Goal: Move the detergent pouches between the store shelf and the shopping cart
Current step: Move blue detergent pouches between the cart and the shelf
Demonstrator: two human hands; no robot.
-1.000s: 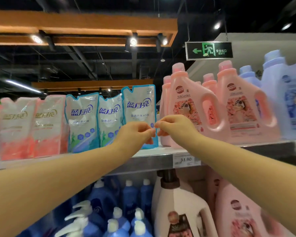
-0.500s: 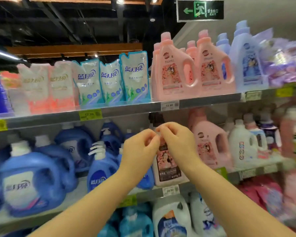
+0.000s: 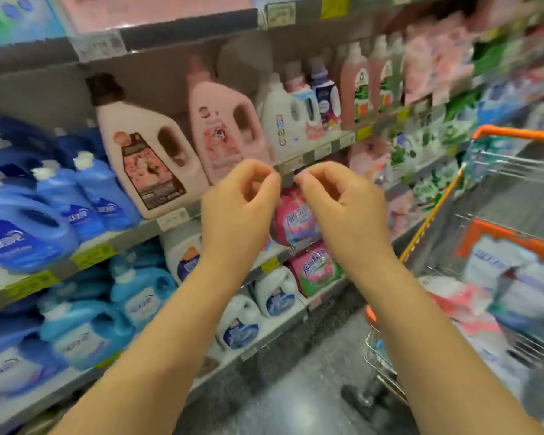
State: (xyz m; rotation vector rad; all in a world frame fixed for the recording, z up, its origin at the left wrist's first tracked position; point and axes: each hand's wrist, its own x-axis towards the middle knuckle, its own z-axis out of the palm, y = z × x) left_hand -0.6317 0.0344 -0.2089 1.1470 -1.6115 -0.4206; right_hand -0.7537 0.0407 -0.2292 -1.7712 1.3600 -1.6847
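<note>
Nearest to us are our two bare forearms, which rise from 7 and 5 o'clock toward the middle. The left hand (image 3: 237, 211) and the right hand (image 3: 343, 208) are side by side just above the centre, close but apart. Each one is loosely clenched, with the fingertips curled against the thumb, and we see nothing held in either.

Under the arms, at 6 o'clock, is the grey speckled floor (image 3: 296, 403). At 3 to 4 o'clock stands the shopping cart (image 3: 515, 133), made of wire with an orange rim. The detergent pouches (image 3: 496, 265) lie in its basket, white and blue ones above and a pink pouch (image 3: 459, 298) touching them at their 8 o'clock. They are heaped and blurred, so we cannot tell where their tops point or how their long axis runs. Their print is not readable.

Behind the hands, from 9 to 1 o'clock, is the store shelf (image 3: 139, 232). Between the hands shows a pink bag (image 3: 296, 221) with white writing, too blurred to read. At 10 o'clock stands a beige jug (image 3: 145, 158) with a brown cap. Just beside it is a pink jug (image 3: 223, 130), then a white jug (image 3: 281, 120) with a column of coloured letters. At 9 o'clock, blue jugs (image 3: 22, 233) carry a white logo that we cannot read. The price tags (image 3: 171, 218) are also unreadable. At the far 11 o'clock edge, the upper pouches (image 3: 16, 17) stand upright, with only their bottoms showing.
</note>
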